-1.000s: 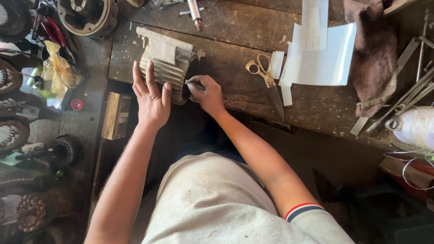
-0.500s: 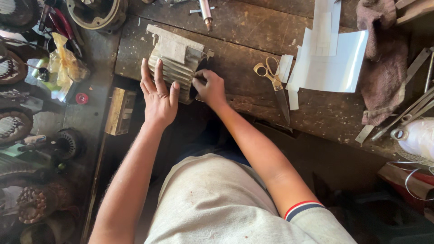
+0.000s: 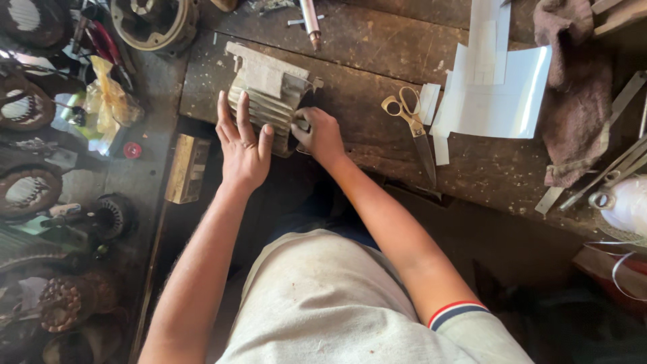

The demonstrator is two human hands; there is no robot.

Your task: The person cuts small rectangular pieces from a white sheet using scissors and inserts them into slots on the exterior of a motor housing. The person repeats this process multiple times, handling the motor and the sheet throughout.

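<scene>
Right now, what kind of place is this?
Probably a motor repair workshop. The left hand and right hand rest on a finned motor housing on a worn wooden bench, with wound stators on the floor and scissors beside cut white sheets.

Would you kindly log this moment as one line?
left hand: flat on finned motor housing | right hand: gripping its end | scissors: beside, untouched
</scene>
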